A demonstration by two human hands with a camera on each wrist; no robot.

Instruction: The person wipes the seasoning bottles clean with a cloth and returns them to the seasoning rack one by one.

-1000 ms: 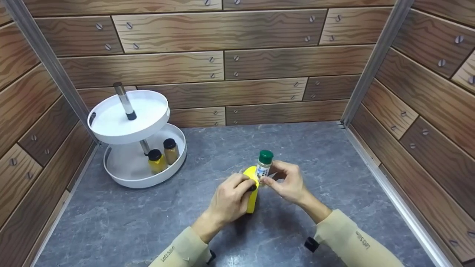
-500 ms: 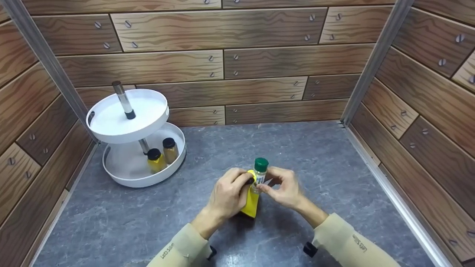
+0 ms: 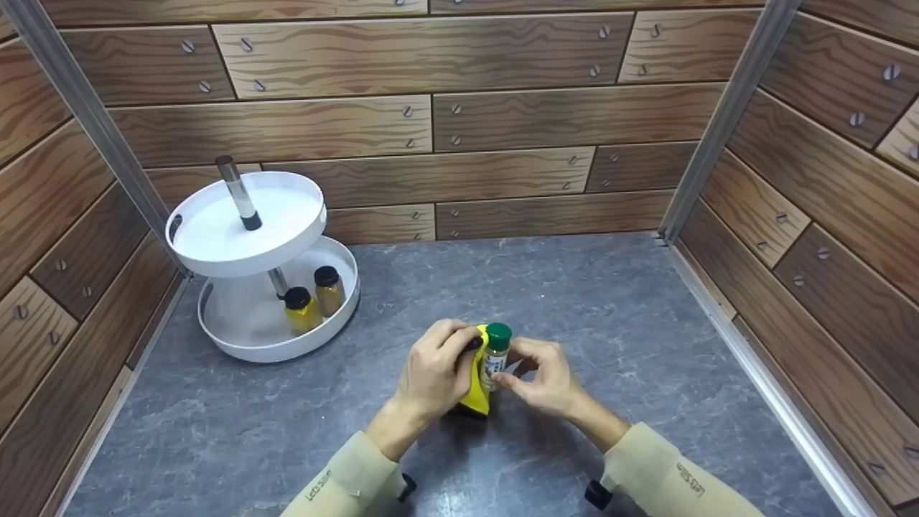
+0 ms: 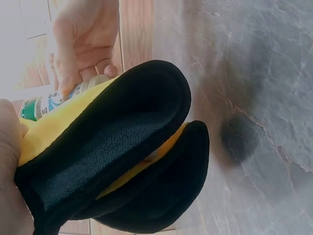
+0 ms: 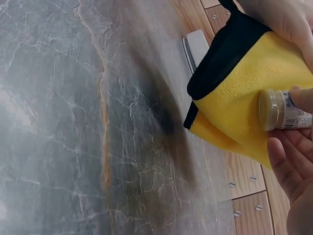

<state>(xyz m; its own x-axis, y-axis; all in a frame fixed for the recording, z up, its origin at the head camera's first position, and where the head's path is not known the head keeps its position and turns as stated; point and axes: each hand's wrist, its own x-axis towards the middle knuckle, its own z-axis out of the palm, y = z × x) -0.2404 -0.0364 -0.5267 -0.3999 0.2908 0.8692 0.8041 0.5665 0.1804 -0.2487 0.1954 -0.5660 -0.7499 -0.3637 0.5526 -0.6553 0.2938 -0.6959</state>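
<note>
My left hand (image 3: 436, 370) grips a folded cloth (image 5: 239, 93), yellow on one face and dark with black edging on the other. The cloth hangs down in loose folds above the table, its dark side (image 4: 117, 142) toward the left wrist camera. In my right hand (image 3: 546, 377) is a small spice jar (image 3: 495, 357) with a green cap and a printed label, pinched between thumb and fingers. It stands nearly upright, its side against the yellow face of the cloth. The right wrist view shows the jar's clear base (image 5: 269, 109) over the yellow fabric.
A white two-tier round tray stand (image 3: 280, 353) is at the back left. On its lower tier are a yellow jar (image 3: 302, 314) and a brownish jar (image 3: 329, 293), both black-capped. Wood-patterned walls (image 3: 502, 122) enclose the grey marbled table (image 3: 574, 287) at the back and sides.
The jar and right hand have moved down and slightly left along the cloth. The left hand has risen a little and shifted slightly left with the cloth.
</note>
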